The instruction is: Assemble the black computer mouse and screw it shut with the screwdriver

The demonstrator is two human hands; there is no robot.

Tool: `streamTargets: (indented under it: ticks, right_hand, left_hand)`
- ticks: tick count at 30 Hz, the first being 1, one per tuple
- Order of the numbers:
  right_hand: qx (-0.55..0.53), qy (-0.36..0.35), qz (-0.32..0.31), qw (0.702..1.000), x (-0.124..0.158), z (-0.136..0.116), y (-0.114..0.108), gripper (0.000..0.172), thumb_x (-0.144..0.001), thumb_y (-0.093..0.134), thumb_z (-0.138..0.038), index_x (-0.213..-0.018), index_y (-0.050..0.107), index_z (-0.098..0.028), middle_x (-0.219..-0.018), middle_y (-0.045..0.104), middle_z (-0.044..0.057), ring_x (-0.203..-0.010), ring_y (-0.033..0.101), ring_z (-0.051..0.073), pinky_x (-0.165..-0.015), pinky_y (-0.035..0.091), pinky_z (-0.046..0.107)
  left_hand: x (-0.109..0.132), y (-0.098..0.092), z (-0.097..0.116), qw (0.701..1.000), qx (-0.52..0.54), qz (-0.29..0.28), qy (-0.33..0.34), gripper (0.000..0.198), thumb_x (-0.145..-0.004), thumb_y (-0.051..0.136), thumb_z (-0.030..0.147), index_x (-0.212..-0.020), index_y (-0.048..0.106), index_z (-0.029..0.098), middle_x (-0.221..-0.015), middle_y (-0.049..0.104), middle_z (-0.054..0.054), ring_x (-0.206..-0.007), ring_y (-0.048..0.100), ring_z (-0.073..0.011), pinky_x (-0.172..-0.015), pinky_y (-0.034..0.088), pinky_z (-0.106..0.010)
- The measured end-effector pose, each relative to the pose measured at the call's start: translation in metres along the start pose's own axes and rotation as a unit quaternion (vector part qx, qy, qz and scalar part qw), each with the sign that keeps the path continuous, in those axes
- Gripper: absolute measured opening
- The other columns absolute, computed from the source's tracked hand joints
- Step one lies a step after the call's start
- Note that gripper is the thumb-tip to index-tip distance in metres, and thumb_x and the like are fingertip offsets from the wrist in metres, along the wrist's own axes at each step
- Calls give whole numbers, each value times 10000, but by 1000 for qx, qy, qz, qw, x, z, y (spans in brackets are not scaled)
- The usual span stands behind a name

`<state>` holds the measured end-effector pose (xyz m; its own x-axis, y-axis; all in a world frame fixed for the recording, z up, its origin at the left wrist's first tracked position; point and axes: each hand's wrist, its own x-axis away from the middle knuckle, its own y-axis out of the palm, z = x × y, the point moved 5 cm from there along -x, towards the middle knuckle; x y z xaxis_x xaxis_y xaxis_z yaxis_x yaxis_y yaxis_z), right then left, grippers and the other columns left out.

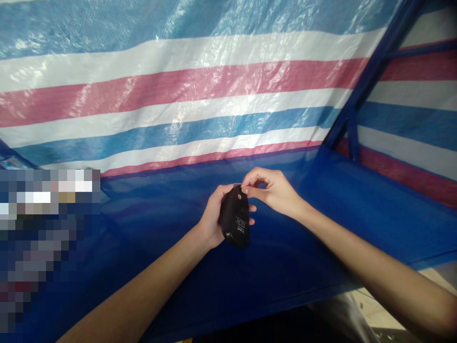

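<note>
A black computer mouse (235, 219) is held up over the blue surface, its underside turned toward me. Printed text and a small round light spot show on that underside. My left hand (214, 216) wraps round it from the left, with the thumb along the upper edge and fingertips showing past the right side. At the mouse's upper end, my right hand (269, 188) pinches with thumb and forefinger. Whatever may be between those fingertips is too small to make out.
The blue surface (171, 200) spreads beneath both hands. Behind it hangs a striped plastic sheet (200, 85) in blue, white and red. A dark blue frame bar (360, 90) slants down at the right. The left side of the picture is pixelated.
</note>
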<state>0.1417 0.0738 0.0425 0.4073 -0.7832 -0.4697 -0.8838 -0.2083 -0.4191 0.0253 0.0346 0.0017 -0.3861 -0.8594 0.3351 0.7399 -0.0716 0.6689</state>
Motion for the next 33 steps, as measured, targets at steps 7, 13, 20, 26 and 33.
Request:
streamTargets:
  ticks: [7, 13, 20, 26, 33]
  right_hand:
    - [6, -13, 4, 1000, 1, -1, 0, 20, -752, 628, -158, -749, 611, -170, -690, 633, -5, -612, 551, 107, -588, 436, 252]
    - [-21, -7, -29, 999, -2, -1, 1, 34, -751, 633, -165, -769, 606, -177, -718, 629, -7, -639, 566, 110, -623, 456, 259]
    - [-49, 23, -45, 997, -2, -1, 0, 67, -730, 651, -190, -770, 598, -179, -722, 627, -2, -657, 582, 121, -640, 468, 277]
    - [-61, 41, -54, 996, -2, 2, -1, 94, -707, 664, -178, -776, 601, -176, -720, 635, -1, -659, 600, 127, -634, 475, 273]
    - [136, -67, -37, 988, 1, -8, 2, 119, -773, 562, -100, -765, 635, -194, -758, 678, 5, -678, 617, 126, -640, 471, 246]
  left_hand:
    - [-1, 0, -1, 1000, 3, -7, 2, 321, -865, 372, 317, -900, 622, 120, -681, 670, -80, -545, 647, -199, -507, 516, -305]
    - [0, 0, -1, 1000, 0, -5, -5, 327, -868, 359, 312, -857, 620, 116, -655, 660, -81, -528, 641, -193, -487, 512, -292]
    - [-2, -1, -3, 1000, 4, -26, 2, 315, -857, 379, 318, -871, 620, 115, -667, 658, -82, -553, 651, -202, -494, 531, -305]
    - [-1, -1, -4, 1000, -14, -14, -7, 342, -869, 358, 327, -832, 620, 110, -639, 649, -85, -532, 641, -193, -469, 520, -285]
    - [-5, -6, -4, 1000, -2, -9, 25, 307, -844, 414, 315, -837, 634, 100, -684, 653, -81, -616, 658, -201, -514, 548, -305]
